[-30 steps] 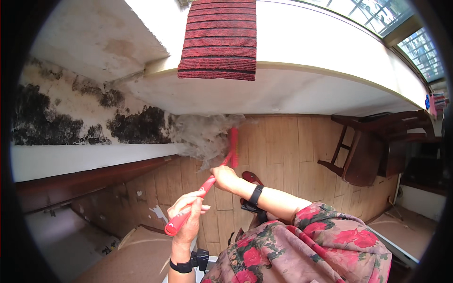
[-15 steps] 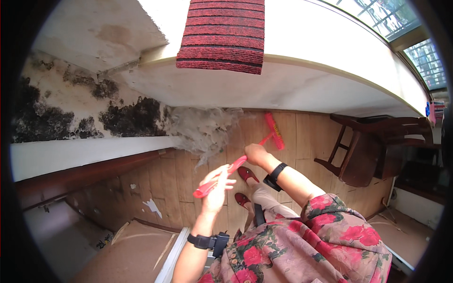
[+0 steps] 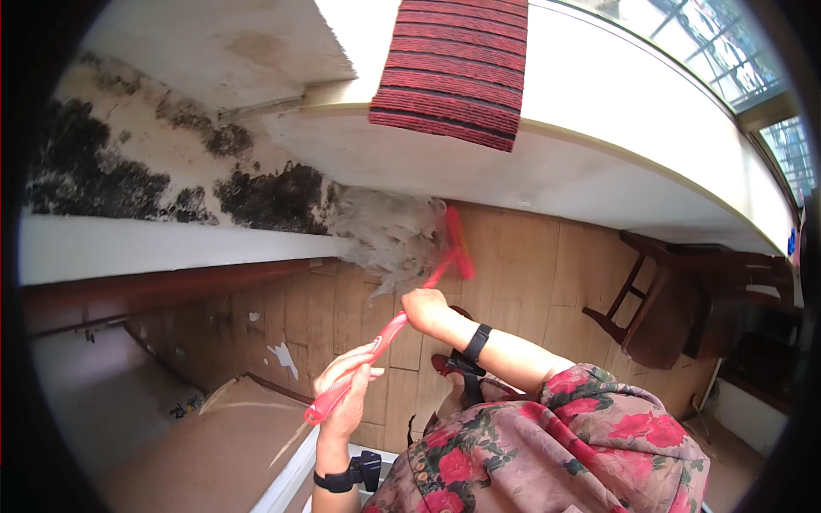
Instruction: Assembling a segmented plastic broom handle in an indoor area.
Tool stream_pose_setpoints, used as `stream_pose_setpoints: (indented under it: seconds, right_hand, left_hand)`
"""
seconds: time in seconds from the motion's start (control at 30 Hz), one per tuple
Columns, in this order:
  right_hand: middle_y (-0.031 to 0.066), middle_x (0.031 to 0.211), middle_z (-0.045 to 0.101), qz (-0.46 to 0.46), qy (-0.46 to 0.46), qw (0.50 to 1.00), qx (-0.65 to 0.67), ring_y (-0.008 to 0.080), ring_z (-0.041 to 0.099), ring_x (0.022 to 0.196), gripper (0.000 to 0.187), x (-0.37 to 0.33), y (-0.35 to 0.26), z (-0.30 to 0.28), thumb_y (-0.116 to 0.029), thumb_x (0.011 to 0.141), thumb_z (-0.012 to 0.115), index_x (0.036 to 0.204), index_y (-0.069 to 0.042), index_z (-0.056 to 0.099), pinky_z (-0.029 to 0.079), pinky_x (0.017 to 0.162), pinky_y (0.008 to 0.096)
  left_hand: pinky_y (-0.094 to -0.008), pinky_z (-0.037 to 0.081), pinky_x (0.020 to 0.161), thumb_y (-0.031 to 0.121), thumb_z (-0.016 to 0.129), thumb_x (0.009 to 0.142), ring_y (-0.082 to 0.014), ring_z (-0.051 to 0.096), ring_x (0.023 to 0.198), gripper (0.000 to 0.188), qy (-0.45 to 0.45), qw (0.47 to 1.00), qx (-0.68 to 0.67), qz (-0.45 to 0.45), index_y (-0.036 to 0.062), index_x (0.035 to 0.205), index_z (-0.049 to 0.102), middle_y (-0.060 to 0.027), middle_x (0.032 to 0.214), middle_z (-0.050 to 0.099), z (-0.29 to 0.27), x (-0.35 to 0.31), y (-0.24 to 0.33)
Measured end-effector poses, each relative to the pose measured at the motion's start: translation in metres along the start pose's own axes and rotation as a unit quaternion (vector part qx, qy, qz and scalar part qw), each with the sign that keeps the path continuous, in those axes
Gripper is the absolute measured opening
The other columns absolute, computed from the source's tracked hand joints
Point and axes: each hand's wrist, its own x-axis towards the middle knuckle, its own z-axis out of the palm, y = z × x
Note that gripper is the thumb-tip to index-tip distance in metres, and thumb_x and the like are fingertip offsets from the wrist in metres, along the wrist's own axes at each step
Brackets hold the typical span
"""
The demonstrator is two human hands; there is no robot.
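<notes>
A red long-handled floor tool with a T-shaped head [image 3: 395, 328] slants across the middle of the view. My right hand [image 3: 426, 309] is closed in a fist round its shaft. Lower down, my left hand [image 3: 344, 400] wraps the thick grip near the handle's end. The head, smeared by motion, is low at the floor, against the right side of a heap of greyish-white, wispy, sheet-like material [image 3: 385, 232]. What the heap is made of, I cannot tell. It lies in the corner where the wall meets the wooden floor [image 3: 513, 256].
A white ledge [image 3: 616, 94] runs along the far side, with a red-and-black striped mat [image 3: 449, 73] hanging over it. Black mould-like stains [image 3: 269, 197] cover the left wall. A dark wooden chair [image 3: 658, 316] stands at right. White scraps [image 3: 283, 357] lie on the floor.
The tool's head has swung left across the floor to the heap. Both hands have moved left and slightly down with the handle, and the whole view has shifted and tilted.
</notes>
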Motion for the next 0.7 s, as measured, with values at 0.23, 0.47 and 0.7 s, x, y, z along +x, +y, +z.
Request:
stream_pose_setpoints:
  seconds: [0.23,0.47,0.7]
  right_hand:
    - [0.0168,0.076,0.068,0.011,-0.021,0.998,-0.054,0.0312,0.069,0.076,0.016,-0.052,0.017,0.026,-0.02,0.078,0.064,0.076,-0.005,0.071,0.055,0.066,0.0411]
    - [0.0149,0.076,0.068,0.011,-0.018,0.996,-0.082,0.0305,0.068,0.076,0.017,-0.089,-0.012,0.025,-0.024,0.077,0.064,0.075,-0.007,0.068,0.054,0.065,0.0418]
    - [0.018,0.07,0.066,-0.116,-0.006,0.986,-0.123,0.0343,0.067,0.07,0.02,-0.121,-0.125,0.01,-0.025,0.075,0.063,0.072,-0.006,0.068,0.053,0.063,0.043]
  left_hand:
    - [-0.0304,0.056,0.076,0.002,0.061,0.086,-0.0212,0.066,0.093,0.014,-0.081,0.995,-0.052,-0.011,-0.0024,0.098,0.067,-0.0146,0.11,0.066,-0.005,-0.029,-0.014]
    - [-0.0313,0.054,0.076,0.002,0.067,0.08,-0.0227,0.067,0.087,0.012,-0.121,0.988,0.036,0.085,-0.0004,0.092,0.069,-0.0134,0.102,0.068,-0.039,-0.057,-0.004]
    - [-0.0292,0.053,0.073,0.001,0.066,0.083,-0.0171,0.066,0.085,0.014,-0.049,0.986,0.009,0.156,0.0002,0.097,0.068,-0.0117,0.093,0.068,-0.063,-0.109,-0.021]
